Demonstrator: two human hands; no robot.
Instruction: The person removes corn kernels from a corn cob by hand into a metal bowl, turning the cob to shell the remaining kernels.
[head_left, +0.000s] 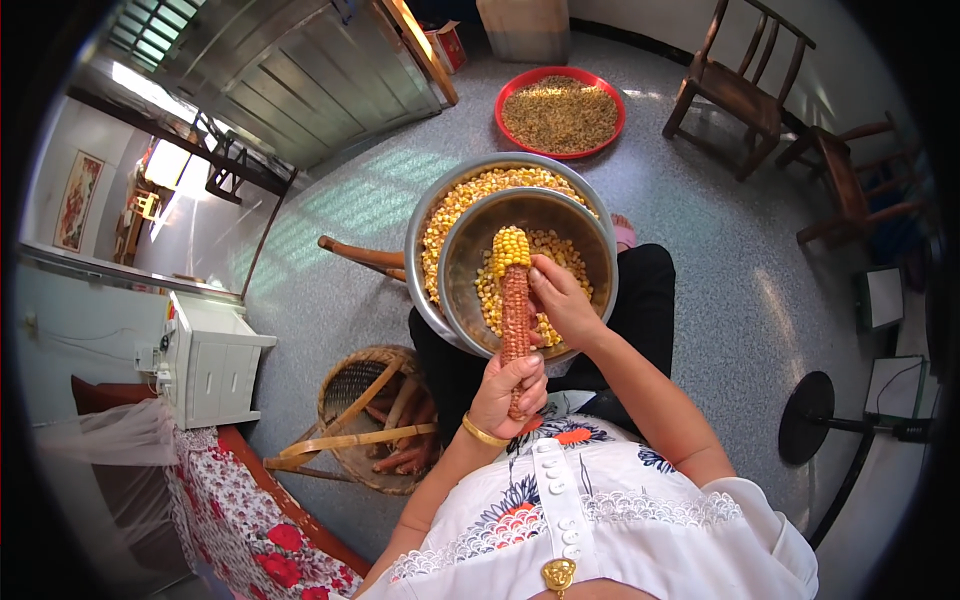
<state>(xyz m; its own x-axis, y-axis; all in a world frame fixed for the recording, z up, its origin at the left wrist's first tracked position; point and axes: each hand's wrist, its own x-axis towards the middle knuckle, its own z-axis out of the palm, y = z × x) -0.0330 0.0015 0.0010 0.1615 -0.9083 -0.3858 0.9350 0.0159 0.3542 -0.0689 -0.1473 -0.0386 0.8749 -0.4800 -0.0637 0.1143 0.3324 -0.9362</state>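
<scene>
A corn cob, stripped to its reddish core except for yellow kernels at the far tip, is held over a small steel bowl. My left hand grips its bare near end. Beside the remaining kernels, my right hand touches the cob with thumb and fingers; some of its fingers are hidden behind the cob. Loose yellow kernels lie in the small bowl, which rests on a larger steel basin full of paler kernels.
Left of my legs stands a wicker basket holding bare cobs. Beyond the basin, a red round tray of grain sits on the floor. Wooden chairs are at the upper right, and a black round stand base is at the right.
</scene>
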